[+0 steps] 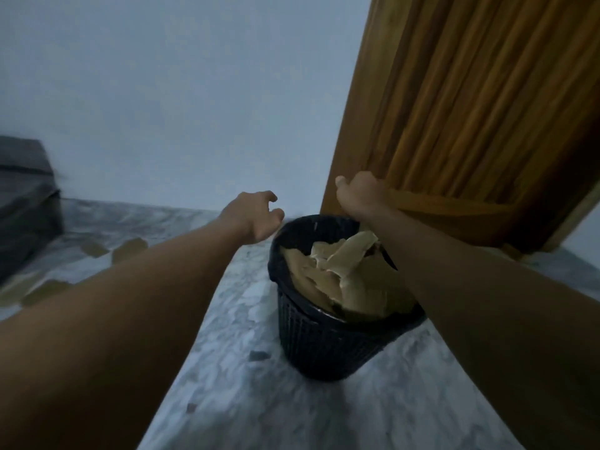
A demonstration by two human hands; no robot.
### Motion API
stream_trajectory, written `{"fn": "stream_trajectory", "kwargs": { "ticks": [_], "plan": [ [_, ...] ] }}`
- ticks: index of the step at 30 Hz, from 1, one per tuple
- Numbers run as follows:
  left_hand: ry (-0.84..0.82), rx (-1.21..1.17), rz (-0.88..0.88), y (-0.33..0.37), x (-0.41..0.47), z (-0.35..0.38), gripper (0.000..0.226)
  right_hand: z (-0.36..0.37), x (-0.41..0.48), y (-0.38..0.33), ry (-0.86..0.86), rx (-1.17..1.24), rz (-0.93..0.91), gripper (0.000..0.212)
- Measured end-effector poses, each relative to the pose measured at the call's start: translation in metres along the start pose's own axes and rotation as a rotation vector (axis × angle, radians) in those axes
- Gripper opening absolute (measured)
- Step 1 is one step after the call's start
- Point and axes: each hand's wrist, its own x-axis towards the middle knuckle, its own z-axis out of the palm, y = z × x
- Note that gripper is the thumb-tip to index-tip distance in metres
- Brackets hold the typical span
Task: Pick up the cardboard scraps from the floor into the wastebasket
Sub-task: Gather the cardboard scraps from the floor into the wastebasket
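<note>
Head view: left hand [256, 217] curled empty, right hand [358, 196] fisted on curtain [470, 125]; heaped scraps [341, 271] could spill from wastebasket [324, 345] at frame centre.

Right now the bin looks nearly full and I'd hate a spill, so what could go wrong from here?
The cardboard in the wastebasket already heaps above the rim, so further scraps may slide back out. The right hand grips the curtain directly over the bin; letting the cloth swing could knock pieces off. More scraps on the floor lie on the left, and the left hand is empty and open.
</note>
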Motion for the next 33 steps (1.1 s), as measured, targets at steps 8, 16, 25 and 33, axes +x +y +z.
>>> {"fn": "stream_trajectory", "kwargs": {
  "ticks": [8,16,25,33],
  "plan": [
    [-0.011,0.238,-0.282,-0.194,-0.052,-0.022,0.056,0.131,-0.015,-0.110,-0.215,0.006,-0.257,0.053],
    [0.076,0.326,-0.433,-0.362,-0.093,-0.005,0.079,0.334,-0.047,-0.140,-0.513,-0.081,-0.308,0.079],
    [0.171,0.304,-0.627,-0.483,-0.049,0.037,0.114,0.508,-0.041,-0.142,-0.574,-0.116,-0.390,0.097],
    [0.317,0.371,-0.663,-0.495,-0.029,0.048,0.086,0.582,-0.014,-0.225,-0.421,-0.241,-0.219,0.105]
  ]
}}
